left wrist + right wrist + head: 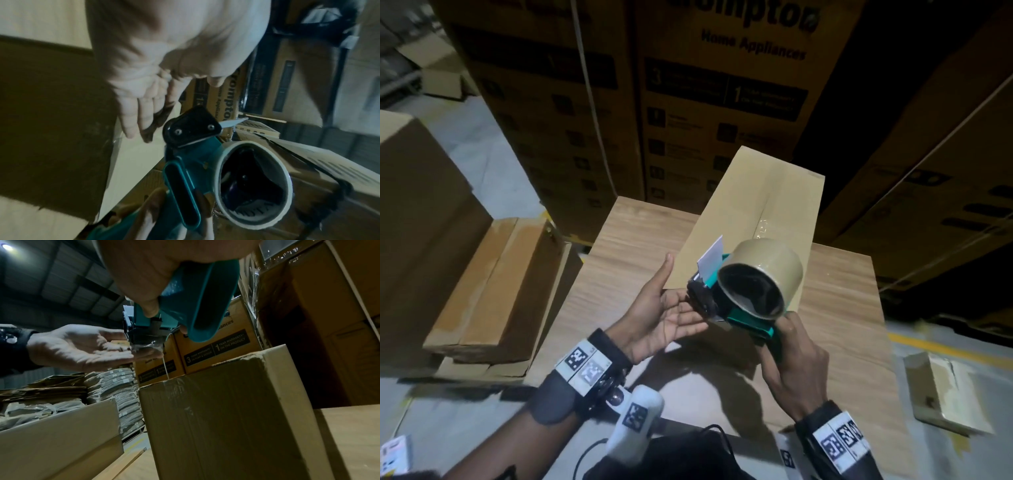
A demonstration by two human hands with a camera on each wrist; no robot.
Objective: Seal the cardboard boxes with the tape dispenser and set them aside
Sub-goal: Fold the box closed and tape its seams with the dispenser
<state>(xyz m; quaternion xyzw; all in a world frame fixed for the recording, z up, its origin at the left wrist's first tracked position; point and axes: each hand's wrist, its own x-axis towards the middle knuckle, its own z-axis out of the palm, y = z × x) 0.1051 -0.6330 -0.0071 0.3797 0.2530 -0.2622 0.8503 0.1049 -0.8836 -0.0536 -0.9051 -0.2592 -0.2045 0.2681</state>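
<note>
1. Reading "Home Appliances" under a cut-off brand word on the stacked cartons (726, 85) beyond both grips; "3 YEAR WARRANTY ON PUMP & MOTOR" and "1 YEAR WARRANTY ON THE PRODUCT" showing in the right wrist view.
2. Right hand (796, 365) clenching round the teal handle of the tape dispenser (743, 291), holding it raised over the near end of the cardboard box (750, 205).
3. Left hand (664, 308) lying released, palm up, fingers straight, fingertips meeting the dispenser's black front end.
4. Lying lengthwise on the wood-grain counter (626, 246): the plain tan box, clear tape glinting along its seam.
5. Resting left of the left grip: flattened cardboard (493, 291), stacked.
6. Sitting on the dispenser: a glossy brown tape roll (767, 270), round and hollow.
</note>
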